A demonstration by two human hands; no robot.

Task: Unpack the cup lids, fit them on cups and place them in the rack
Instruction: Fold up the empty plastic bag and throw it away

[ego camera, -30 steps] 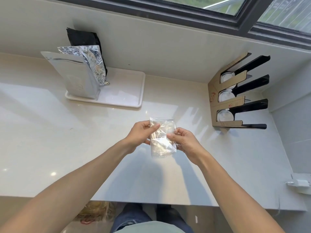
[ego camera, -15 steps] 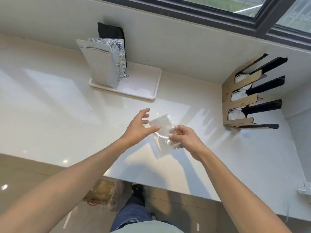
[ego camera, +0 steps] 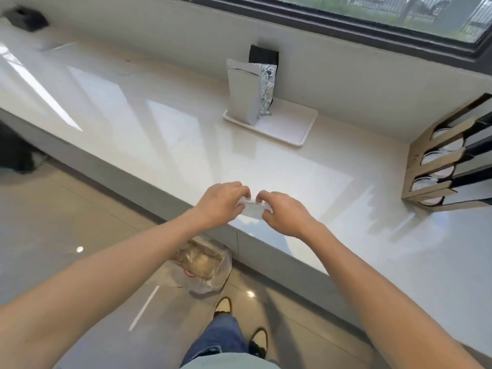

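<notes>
A small clear plastic packet (ego camera: 252, 209) is pinched between both hands above the counter's front edge. My left hand (ego camera: 221, 202) grips its left end and my right hand (ego camera: 282, 214) grips its right end, fingers curled over the top. What the packet holds is hidden by my fingers. At the far right a cardboard and black rack (ego camera: 423, 179) lies on the counter with three lidded white cups (ego camera: 436, 158) in its slots.
A white tray (ego camera: 290, 129) near the back wall carries a tall white pouch (ego camera: 243, 94) and a foil bag (ego camera: 267, 89). On the floor below the counter edge (ego camera: 159, 198) sits a clear bag of waste (ego camera: 202, 265). My shoes (ego camera: 223, 306) are beside it.
The view has swung left and back from the counter. Both hands have closed over the packet's top and brought it toward the counter edge; the left hand's fingers, spread earlier, are now curled.
</notes>
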